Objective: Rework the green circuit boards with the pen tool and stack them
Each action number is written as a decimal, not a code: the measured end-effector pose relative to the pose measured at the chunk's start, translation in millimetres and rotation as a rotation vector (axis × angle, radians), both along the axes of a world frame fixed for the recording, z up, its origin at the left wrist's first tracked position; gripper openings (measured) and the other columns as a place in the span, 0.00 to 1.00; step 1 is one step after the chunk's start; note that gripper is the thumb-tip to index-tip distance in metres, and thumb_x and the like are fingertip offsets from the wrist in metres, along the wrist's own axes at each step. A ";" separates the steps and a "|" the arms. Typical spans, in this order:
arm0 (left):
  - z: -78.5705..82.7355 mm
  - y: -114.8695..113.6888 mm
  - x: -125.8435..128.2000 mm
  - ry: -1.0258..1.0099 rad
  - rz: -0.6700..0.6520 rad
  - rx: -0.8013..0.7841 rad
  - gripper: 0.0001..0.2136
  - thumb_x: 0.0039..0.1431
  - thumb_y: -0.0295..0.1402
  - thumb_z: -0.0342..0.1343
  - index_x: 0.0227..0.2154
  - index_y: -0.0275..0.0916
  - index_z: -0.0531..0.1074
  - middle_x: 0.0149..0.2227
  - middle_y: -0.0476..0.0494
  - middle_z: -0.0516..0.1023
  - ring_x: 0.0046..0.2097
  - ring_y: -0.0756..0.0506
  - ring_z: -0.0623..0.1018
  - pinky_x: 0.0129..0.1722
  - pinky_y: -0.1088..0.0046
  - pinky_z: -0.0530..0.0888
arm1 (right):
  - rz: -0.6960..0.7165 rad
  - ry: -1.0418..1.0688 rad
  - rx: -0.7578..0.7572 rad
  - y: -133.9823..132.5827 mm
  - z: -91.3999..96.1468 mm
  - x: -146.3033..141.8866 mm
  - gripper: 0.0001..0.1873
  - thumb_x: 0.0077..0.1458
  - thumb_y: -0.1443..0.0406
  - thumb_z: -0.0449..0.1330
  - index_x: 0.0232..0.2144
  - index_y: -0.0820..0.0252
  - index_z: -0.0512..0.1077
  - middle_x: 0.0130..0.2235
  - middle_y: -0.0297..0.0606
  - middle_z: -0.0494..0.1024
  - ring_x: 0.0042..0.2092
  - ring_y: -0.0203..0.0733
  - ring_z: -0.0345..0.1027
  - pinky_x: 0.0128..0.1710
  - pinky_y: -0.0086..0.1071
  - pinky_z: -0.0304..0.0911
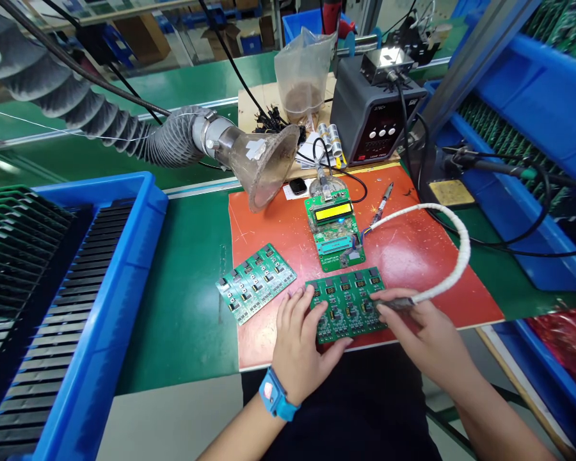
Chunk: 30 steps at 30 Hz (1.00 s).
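A green circuit board panel (348,304) with small digit displays lies near the front edge of the orange mat. My left hand (300,333) holds it at its left end, fingers over the top and thumb along the lower edge. In my right hand (422,333) is a dark probe (397,303) on a white-sleeved cable (462,246); its tip meets the board's right part, the exact contact hidden by my fingers. Just behind sits a programmer board (336,230) with a lit yellow screen, where the cable ends. A second circuit board panel (256,283) lies to the left.
At left stands a blue slotted bin (139,192) holding upright boards. A fume extraction hood (264,166) hangs over the mat's back left. Behind are a soldering station (379,115) and a plastic bag (304,77). A pen (383,202) lies on the mat; blue bins (523,224) rise at right.
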<state>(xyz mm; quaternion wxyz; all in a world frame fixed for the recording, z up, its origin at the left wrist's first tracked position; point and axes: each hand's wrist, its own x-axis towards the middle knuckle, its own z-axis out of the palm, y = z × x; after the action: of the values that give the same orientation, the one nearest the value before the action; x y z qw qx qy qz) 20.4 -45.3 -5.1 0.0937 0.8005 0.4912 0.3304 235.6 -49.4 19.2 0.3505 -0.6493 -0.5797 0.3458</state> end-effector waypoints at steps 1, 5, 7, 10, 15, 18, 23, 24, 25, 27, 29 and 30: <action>0.6 0.0 -0.1 0.009 -0.005 0.001 0.25 0.54 0.39 0.64 0.52 0.37 0.66 0.59 0.29 0.66 0.61 0.33 0.66 0.57 0.44 0.67 | 0.001 -0.002 0.000 0.1 -0.3 0.0 0.10 0.61 0.58 0.57 0.43 0.55 0.69 0.42 0.40 0.78 0.37 0.44 0.76 0.38 0.37 0.73; 2.5 0.2 -0.1 0.021 -0.006 -0.009 0.19 0.54 0.39 0.64 0.48 0.41 0.70 0.60 0.31 0.64 0.61 0.33 0.66 0.57 0.44 0.67 | 0.004 -0.002 0.011 -0.8 -1.3 0.6 0.10 0.61 0.58 0.57 0.43 0.55 0.69 0.43 0.41 0.78 0.38 0.44 0.76 0.39 0.37 0.74; 2.6 0.5 -0.2 0.015 -0.003 -0.013 0.19 0.54 0.39 0.64 0.47 0.41 0.70 0.60 0.31 0.64 0.61 0.33 0.66 0.57 0.43 0.67 | 0.002 -0.007 0.010 -1.5 -1.8 1.1 0.10 0.61 0.58 0.57 0.43 0.55 0.69 0.43 0.41 0.78 0.38 0.44 0.76 0.39 0.38 0.74; 1.8 1.3 -0.4 0.017 -0.004 -0.015 0.19 0.54 0.41 0.64 0.47 0.40 0.70 0.59 0.31 0.65 0.61 0.33 0.66 0.57 0.44 0.67 | 0.007 0.000 0.007 -1.7 -2.0 1.4 0.10 0.61 0.58 0.56 0.43 0.55 0.69 0.43 0.41 0.78 0.38 0.44 0.76 0.39 0.38 0.73; -0.1 2.2 -0.6 0.038 -0.009 -0.015 0.20 0.55 0.43 0.63 0.46 0.39 0.70 0.58 0.29 0.68 0.60 0.33 0.68 0.57 0.43 0.66 | 0.000 -0.005 0.014 0.0 -1.2 0.5 0.10 0.61 0.58 0.57 0.42 0.55 0.69 0.42 0.40 0.78 0.38 0.44 0.76 0.39 0.38 0.73; -1.0 2.2 -0.9 0.029 -0.012 -0.002 0.20 0.54 0.44 0.63 0.46 0.39 0.70 0.57 0.29 0.69 0.60 0.32 0.69 0.57 0.42 0.66 | 0.004 -0.003 0.005 0.3 -1.1 0.2 0.09 0.61 0.58 0.57 0.42 0.54 0.69 0.43 0.40 0.78 0.38 0.44 0.76 0.39 0.38 0.73; -1.4 2.1 -1.5 0.012 -0.022 0.025 0.20 0.54 0.43 0.64 0.45 0.37 0.70 0.56 0.27 0.69 0.59 0.33 0.70 0.56 0.42 0.66 | 0.011 -0.017 -0.003 -0.7 -1.2 0.8 0.09 0.62 0.58 0.56 0.43 0.54 0.69 0.43 0.40 0.78 0.39 0.44 0.76 0.39 0.38 0.73; -1.2 2.0 -1.5 0.013 -0.022 0.024 0.20 0.54 0.42 0.64 0.45 0.38 0.70 0.57 0.27 0.69 0.59 0.33 0.70 0.56 0.42 0.66 | 0.010 -0.017 -0.001 -0.7 -1.2 0.8 0.10 0.62 0.58 0.56 0.43 0.54 0.69 0.43 0.40 0.78 0.39 0.44 0.76 0.39 0.38 0.73; -0.9 1.9 -1.4 0.014 -0.023 0.020 0.20 0.54 0.42 0.64 0.46 0.38 0.70 0.57 0.27 0.69 0.59 0.33 0.70 0.57 0.42 0.66 | 0.011 -0.015 0.000 -0.8 -1.2 0.7 0.09 0.62 0.58 0.56 0.43 0.54 0.69 0.43 0.40 0.78 0.39 0.44 0.76 0.39 0.38 0.73; -0.5 1.6 -1.5 0.011 -0.027 0.010 0.21 0.54 0.41 0.64 0.47 0.38 0.69 0.58 0.28 0.68 0.60 0.33 0.69 0.58 0.42 0.66 | 0.011 -0.007 0.004 -0.6 -1.1 0.4 0.09 0.62 0.58 0.56 0.43 0.54 0.68 0.43 0.40 0.78 0.39 0.44 0.76 0.39 0.38 0.73; -0.6 1.4 -1.8 -0.010 -0.032 0.000 0.23 0.54 0.40 0.64 0.50 0.37 0.67 0.58 0.28 0.68 0.61 0.34 0.68 0.58 0.43 0.67 | 0.010 -0.006 0.009 -0.5 -1.1 0.0 0.10 0.62 0.58 0.56 0.43 0.54 0.68 0.43 0.40 0.78 0.39 0.44 0.76 0.39 0.37 0.73; -0.9 1.3 -2.1 -0.027 -0.035 -0.004 0.25 0.54 0.40 0.64 0.52 0.36 0.65 0.58 0.27 0.68 0.61 0.34 0.68 0.58 0.44 0.67 | 0.008 -0.006 0.009 -0.6 -1.1 -0.2 0.10 0.62 0.58 0.56 0.43 0.54 0.68 0.43 0.40 0.78 0.39 0.44 0.76 0.39 0.37 0.73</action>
<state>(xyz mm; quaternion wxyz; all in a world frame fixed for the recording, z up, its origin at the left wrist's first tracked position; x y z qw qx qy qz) 18.3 -44.0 -6.1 0.1078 0.8042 0.4764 0.3386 235.4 -49.9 18.1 0.3502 -0.6465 -0.5849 0.3426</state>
